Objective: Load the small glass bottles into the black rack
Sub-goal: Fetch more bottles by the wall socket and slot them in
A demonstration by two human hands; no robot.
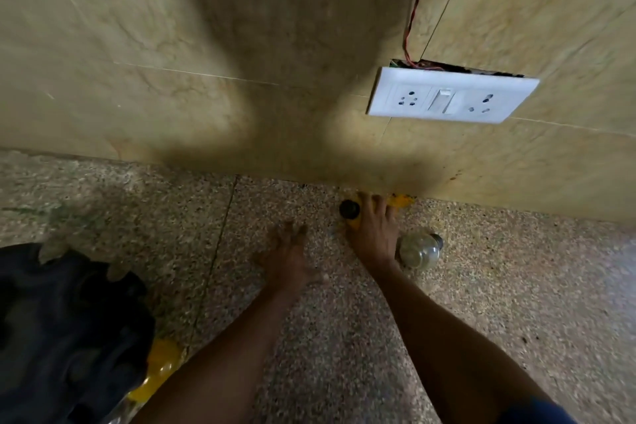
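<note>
Right hand (373,234) grasps a yellow bottle (354,217) by the wall (241,62); left hand (285,255) released; 1 clear bottle (418,249) beside it still unloaded, black rack (69,330) well apart.

Right hand (373,234) grips a yellow-filled bottle (351,213) at the counter's (481,303) back edge — left hand (287,256) hovers open beside it.

Speckled floor (344,337) — clear bottle (419,250), black rack (65,330).

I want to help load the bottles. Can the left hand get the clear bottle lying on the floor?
Probably not easily. The clear bottle lies on the far side of the right hand, which blocks the left hand. The right hand is right beside it and better placed.
</note>
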